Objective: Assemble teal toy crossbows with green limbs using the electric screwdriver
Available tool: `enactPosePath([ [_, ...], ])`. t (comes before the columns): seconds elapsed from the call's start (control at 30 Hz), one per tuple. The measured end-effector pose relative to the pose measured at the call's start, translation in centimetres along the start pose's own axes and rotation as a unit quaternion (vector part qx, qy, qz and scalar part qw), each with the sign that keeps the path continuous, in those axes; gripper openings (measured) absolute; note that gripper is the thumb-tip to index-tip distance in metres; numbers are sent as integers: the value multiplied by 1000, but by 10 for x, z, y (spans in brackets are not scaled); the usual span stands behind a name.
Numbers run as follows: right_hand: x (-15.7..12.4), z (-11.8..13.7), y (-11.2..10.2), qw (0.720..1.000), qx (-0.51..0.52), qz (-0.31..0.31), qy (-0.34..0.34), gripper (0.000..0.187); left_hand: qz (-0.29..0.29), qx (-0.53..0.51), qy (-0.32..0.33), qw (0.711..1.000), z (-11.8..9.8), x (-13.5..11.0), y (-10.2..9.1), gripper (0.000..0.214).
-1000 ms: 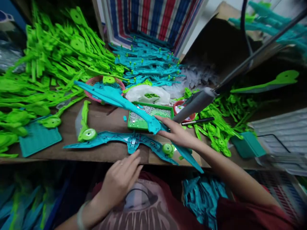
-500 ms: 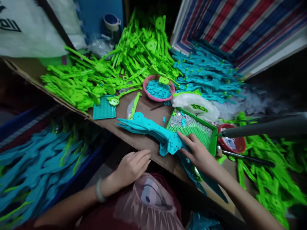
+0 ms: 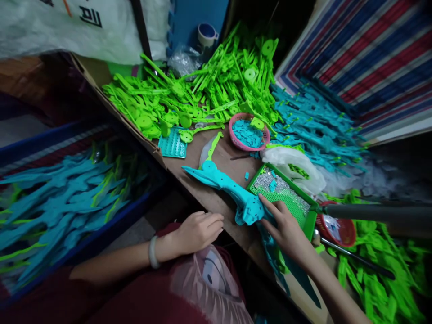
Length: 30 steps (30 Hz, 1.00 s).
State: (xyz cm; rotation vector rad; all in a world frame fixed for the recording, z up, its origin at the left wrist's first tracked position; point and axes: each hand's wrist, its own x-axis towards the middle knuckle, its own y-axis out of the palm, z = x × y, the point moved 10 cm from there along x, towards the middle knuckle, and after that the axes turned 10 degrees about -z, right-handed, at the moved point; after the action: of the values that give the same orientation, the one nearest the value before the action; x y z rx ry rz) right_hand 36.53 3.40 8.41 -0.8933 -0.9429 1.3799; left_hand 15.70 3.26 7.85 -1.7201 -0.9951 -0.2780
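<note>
A long blue plastic toy part (image 3: 232,185) with a pointed left end and small holes lies at the table's front edge. My right hand (image 3: 283,227) grips its right end, with the index finger on top and another finger at the near side. Beyond the table edge, my left hand (image 3: 202,230) is apart from the part, its fingers bent and pressed together; what they hold, if anything, is hidden. More blue parts (image 3: 275,256) lie under my right forearm. A green tray (image 3: 293,211) with many small silvery pieces stands just behind my right hand.
Heaps of green parts (image 3: 202,92) and blue parts (image 3: 313,121) fill the table's back. A pink basket (image 3: 232,137) holds small blue pieces. A grey bar (image 3: 364,211) reaches in from the right, above a red basket (image 3: 351,236). A blue-rimmed bin (image 3: 135,211) stands lower left.
The view has swung left, so the table sits farther right in it. The blue part's left end showed separate tips before and now looks like one point. Both hands keep nearly the same pose.
</note>
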Motion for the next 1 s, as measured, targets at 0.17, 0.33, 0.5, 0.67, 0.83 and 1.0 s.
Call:
enactPosePath([
  [0.17, 0, -1, 3, 1000, 6, 2, -5, 58, -5, -4, -7, 1000, 1, -3, 2, 17],
  [0.33, 5, 5, -8, 999, 2, -41, -21, 59, -8, -8, -13, 1000, 2, -6, 4, 17],
  [0.5, 6, 2, -9, 999, -7, -30, -21, 58, -11, -19, -18, 1000, 3, -7, 4, 19],
  [0.67, 4, -3, -7, 999, -26, -34, -19, 57, -13, -37, -29, 999, 6, -8, 5, 20],
  [0.83, 1, -2, 0, 999, -38, -11, -7, 58, -20, -94, -55, 994, 10, -9, 4, 17],
  [1.0, -1, -4, -6, 999, -45, -12, -8, 59, -80, -189, -177, 963, 33, -12, -11, 8],
])
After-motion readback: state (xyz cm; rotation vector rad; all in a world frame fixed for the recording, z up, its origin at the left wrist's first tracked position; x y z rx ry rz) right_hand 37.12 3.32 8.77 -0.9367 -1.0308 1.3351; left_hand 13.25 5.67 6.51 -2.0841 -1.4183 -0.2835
